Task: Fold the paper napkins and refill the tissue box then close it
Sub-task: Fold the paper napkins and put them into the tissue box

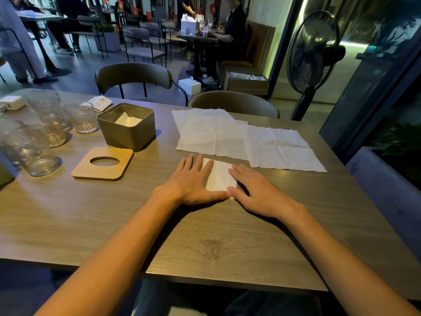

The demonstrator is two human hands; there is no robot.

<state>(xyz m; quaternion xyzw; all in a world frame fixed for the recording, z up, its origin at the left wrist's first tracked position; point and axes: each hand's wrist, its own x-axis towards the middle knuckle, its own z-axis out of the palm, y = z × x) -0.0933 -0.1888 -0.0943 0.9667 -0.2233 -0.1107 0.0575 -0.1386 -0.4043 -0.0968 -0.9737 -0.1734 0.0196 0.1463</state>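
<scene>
Both hands are flat on the folded napkin (219,176) right now, left hand (193,179) on its left side, right hand (252,190) on its right, thumbs nearly meeting at the near edge. There's no real grip on it: the fingers are straight and spread, just pressing the crease into the worktop (205,236).

The tissue box (127,135) sits further left and back with its top off and some white paper already inside. Its wooden lid (91,172), the one with the oval hole, lies flat just in front of it. The unfolded napkins (205,131) are spread out on the far right.

What could go sideways imo: this paper looks thin, so dragging the palms across it too hard could wrinkle or tear it. Lifting off quickly might let the fold pop open. If the fold comes out wider than the box, it'll jam going in. The glasses (38,153) crowd the left side too, so a careless reach for the box or lid could clip one.
</scene>
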